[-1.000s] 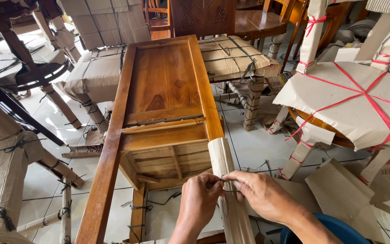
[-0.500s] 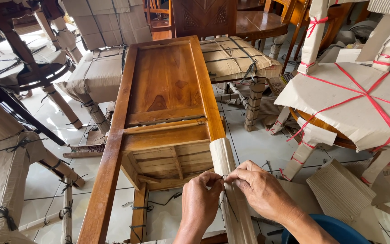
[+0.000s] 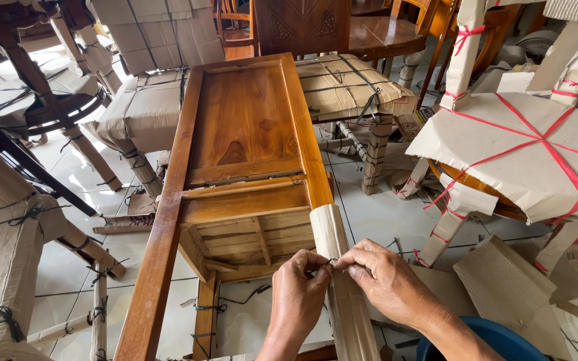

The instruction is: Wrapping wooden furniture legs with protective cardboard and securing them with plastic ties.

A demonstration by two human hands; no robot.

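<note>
A brown wooden chair (image 3: 249, 127) lies tilted in front of me, its panelled back pointing away. Its right leg is wrapped in corrugated cardboard (image 3: 332, 237). My left hand (image 3: 299, 287) and my right hand (image 3: 386, 281) meet on that wrapped leg, and both pinch a thin dark string (image 3: 331, 262) between thumb and fingers at the cardboard's surface. The chair's left rail (image 3: 162, 234) is bare wood.
Cardboard-wrapped furniture stands all around: a stool tied with red string (image 3: 523, 154) at right, wrapped chairs tied with black string (image 3: 356, 87) behind and at left (image 3: 8, 254). Loose corrugated sheets (image 3: 503, 287) lie on the white tiled floor. A blue tub rim (image 3: 483, 341) is by my right forearm.
Both hands have shifted slightly down the wrapped leg and drawn closer together on the string. The chair has not moved.
</note>
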